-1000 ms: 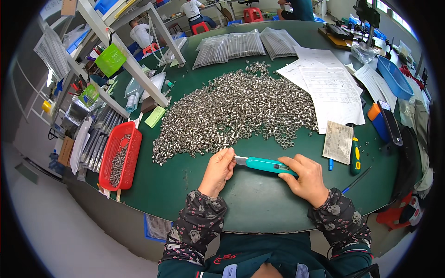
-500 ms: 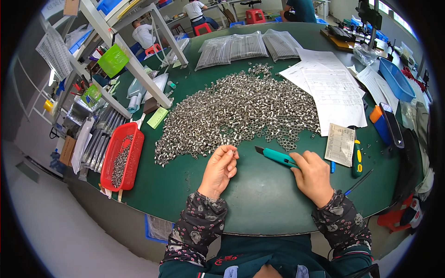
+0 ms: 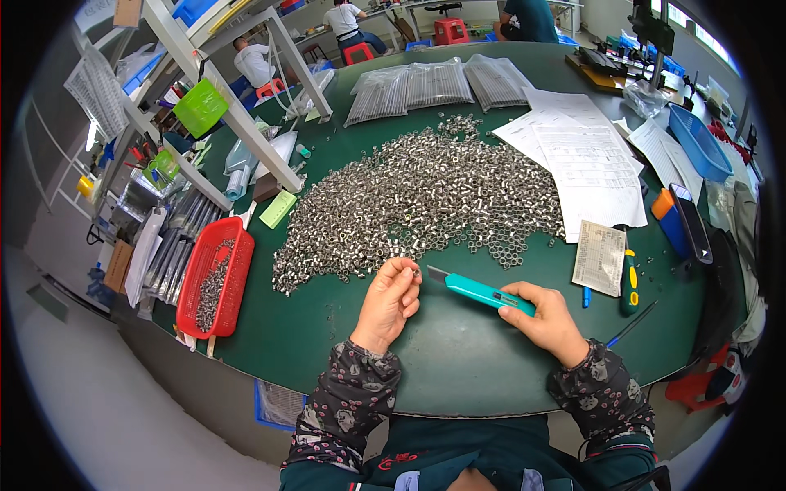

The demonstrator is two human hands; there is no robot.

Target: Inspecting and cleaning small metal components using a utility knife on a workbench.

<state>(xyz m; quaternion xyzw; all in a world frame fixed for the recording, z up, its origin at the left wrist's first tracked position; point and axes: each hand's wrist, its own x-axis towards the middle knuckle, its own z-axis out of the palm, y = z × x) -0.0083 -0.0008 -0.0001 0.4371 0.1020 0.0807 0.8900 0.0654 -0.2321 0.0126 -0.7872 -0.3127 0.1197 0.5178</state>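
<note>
My left hand point(image 3: 385, 304) is closed in a pinch, with a small metal ring point(image 3: 417, 274) at the fingertips, mostly hidden by thumb and forefinger. A green utility knife point(image 3: 479, 291) is held in my right hand point(image 3: 548, 319), thumb along its near side and fingers over the far side. Its bare blade point(image 3: 437, 274) points left and ends close beside the ring; whether they touch I cannot tell. Beyond both hands spreads a large heap of small silvery metal rings point(image 3: 409, 204) on the green tabletop point(image 3: 442, 368).
At left stands a red basket point(image 3: 246, 266) with more metal pieces. Paper sheets point(image 3: 589, 180) and bagged rods point(image 3: 438, 86) lie behind the heap. To the right are a printed card point(image 3: 599, 258), a green-and-yellow handle point(image 3: 629, 284), a pen point(image 3: 634, 322) and a blue basket point(image 3: 696, 139).
The knife has swung and moved down and left, its blade now nearer my left fingertips. My right hand's grip on it has shifted. My left hand has barely moved.
</note>
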